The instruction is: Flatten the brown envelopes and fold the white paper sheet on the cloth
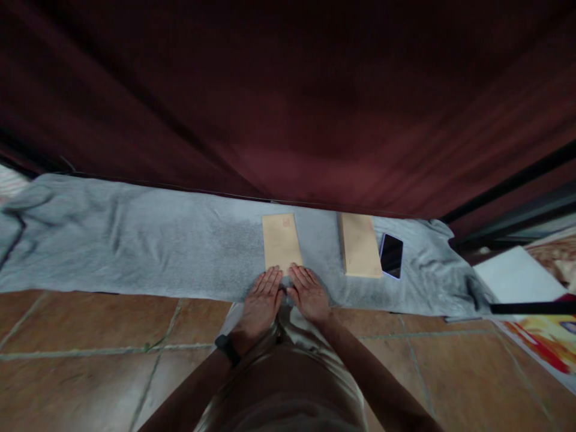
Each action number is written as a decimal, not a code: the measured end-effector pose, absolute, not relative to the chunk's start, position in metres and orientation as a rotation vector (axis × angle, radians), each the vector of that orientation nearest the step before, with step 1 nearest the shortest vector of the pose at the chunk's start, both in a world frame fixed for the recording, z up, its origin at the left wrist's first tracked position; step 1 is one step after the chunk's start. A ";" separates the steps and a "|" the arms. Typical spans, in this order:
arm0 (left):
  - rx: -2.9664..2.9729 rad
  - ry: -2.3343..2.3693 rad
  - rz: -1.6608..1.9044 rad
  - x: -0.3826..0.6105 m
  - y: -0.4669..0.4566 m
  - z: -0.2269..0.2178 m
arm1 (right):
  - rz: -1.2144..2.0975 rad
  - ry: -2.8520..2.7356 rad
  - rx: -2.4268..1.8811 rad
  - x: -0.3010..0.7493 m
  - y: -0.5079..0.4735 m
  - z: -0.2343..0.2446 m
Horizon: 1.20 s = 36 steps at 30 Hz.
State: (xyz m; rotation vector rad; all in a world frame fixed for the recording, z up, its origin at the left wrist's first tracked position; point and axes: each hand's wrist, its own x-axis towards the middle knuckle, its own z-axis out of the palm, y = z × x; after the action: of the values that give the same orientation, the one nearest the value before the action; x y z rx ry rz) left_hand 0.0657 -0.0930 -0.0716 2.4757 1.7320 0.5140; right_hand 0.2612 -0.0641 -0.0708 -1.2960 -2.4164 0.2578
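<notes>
A tan envelope (281,241) lies flat on a grey towel (135,240) spread on the floor. My left hand (261,297) and my right hand (308,293) rest side by side, fingers stretched out flat, with the fingertips on the envelope's near edge. Neither hand grips anything. A black band sits on my left wrist. To the right lies a thicker stack of tan envelopes (360,245), with a black phone (391,255) beside it.
A dark red curtain (288,102) hangs behind the towel. Brown floor tiles (90,360) run along the near side. At the right are a white sheet (517,275), a colourful printed mat (546,339) and a dark bar (531,308).
</notes>
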 end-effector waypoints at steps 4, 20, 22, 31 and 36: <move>2.458 1.748 0.496 0.055 -0.097 -0.068 | 0.228 -2.422 -1.303 0.275 -0.061 -0.072; 2.585 1.512 0.400 0.097 -0.020 -0.079 | 0.104 -2.359 -1.392 0.266 -0.066 -0.086; 2.570 1.543 0.350 0.096 0.004 -0.078 | 0.085 -2.347 -1.402 0.265 -0.065 -0.087; 2.503 1.683 0.352 0.098 0.078 -0.077 | 0.082 -2.324 -1.393 0.263 -0.066 -0.078; 2.397 1.785 0.309 0.098 0.109 -0.070 | 0.065 -2.285 -1.375 0.261 -0.067 -0.076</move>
State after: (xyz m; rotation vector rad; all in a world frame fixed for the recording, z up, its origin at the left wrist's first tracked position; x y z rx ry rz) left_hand 0.0976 0.1092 -0.0698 2.3966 1.7845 0.3092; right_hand 0.2615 -0.0669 -0.0759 -1.3754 -2.2851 0.0652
